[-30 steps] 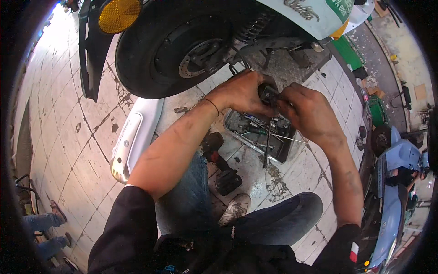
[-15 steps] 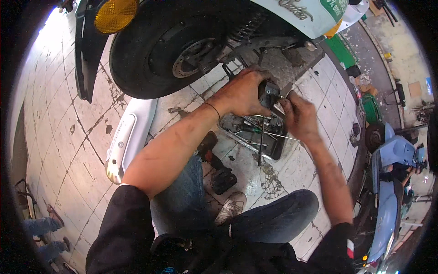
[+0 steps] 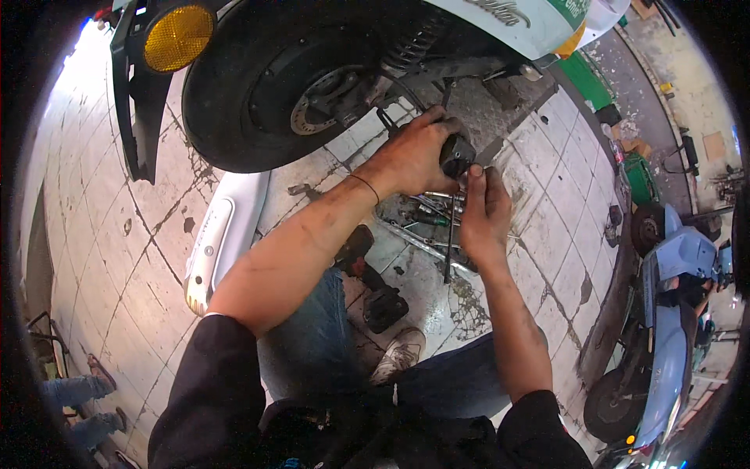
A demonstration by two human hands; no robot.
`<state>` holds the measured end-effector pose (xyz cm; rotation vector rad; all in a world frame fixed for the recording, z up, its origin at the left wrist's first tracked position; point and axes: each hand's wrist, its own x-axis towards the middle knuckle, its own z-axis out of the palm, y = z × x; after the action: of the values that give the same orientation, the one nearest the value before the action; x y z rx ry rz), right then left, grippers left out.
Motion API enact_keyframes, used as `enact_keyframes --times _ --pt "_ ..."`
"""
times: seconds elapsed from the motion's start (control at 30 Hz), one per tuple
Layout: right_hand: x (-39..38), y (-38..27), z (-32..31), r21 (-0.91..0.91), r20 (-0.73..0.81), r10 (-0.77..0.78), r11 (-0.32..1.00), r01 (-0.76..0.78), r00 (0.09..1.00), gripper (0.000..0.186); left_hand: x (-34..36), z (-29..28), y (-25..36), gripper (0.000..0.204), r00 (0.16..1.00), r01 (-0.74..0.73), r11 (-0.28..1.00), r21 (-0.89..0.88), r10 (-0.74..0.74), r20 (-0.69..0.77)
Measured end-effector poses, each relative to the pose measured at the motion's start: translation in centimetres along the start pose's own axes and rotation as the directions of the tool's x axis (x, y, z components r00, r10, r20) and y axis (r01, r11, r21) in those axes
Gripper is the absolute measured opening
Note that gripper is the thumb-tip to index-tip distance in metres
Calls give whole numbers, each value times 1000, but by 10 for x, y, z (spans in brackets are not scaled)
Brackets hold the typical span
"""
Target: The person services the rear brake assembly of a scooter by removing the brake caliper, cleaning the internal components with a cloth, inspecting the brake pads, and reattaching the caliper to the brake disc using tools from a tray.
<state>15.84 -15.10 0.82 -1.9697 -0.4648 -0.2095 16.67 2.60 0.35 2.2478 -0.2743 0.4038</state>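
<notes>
My left hand (image 3: 422, 152) is wrapped round a blackened, block-like part (image 3: 458, 153), held above the floor beside the scooter's rear wheel (image 3: 234, 94). The exact kind of this part does not show. My right hand (image 3: 486, 207) is closed, its thumb and fingertips pinched against the part's lower right side; anything small between them is hidden. Beneath both hands lie several metal hand tools (image 3: 414, 238), one with a green handle (image 3: 435, 220) and a long dark rod (image 3: 449, 250). My forearms and right hand partly cover this pile.
A red and black cordless power tool (image 3: 375, 289) lies near my shoe (image 3: 398, 356). To the left is a white body panel (image 3: 226, 234). The scooter's orange reflector (image 3: 178, 39) hangs upper left. A blue scooter (image 3: 664, 336) stands right; another person's legs (image 3: 82, 391) show lower left.
My right hand has moved left and turned, bringing its fingertips against the black part. The left hand keeps its hold, with the part turned slightly. The view has shifted a little.
</notes>
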Motion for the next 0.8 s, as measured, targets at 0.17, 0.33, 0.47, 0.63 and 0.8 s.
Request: enact_keyframes --times 0.17,0.33,0.47,0.63,0.8 --pt "9 -13 -27 -220 178 -163 955 201 970 20 -3 -13 -2 86 998 -21 998 54 17 67" --pt "14 -23 -46 -187 206 -292 925 330 934 10 -1 -16 2 95 992 12 999 41 -18 127" --pt "30 -31 -42 -380 429 -447 699 606 785 19 -6 -13 -7 91 999 -43 998 52 42 32" --pt "45 -31 -51 -475 557 -467 499 725 687 30 -2 -21 10 96 977 78 996 32 -83 198" --pt "63 -44 -56 -377 728 -476 322 868 493 33 -2 -16 1 89 980 62 998 1 -61 191"
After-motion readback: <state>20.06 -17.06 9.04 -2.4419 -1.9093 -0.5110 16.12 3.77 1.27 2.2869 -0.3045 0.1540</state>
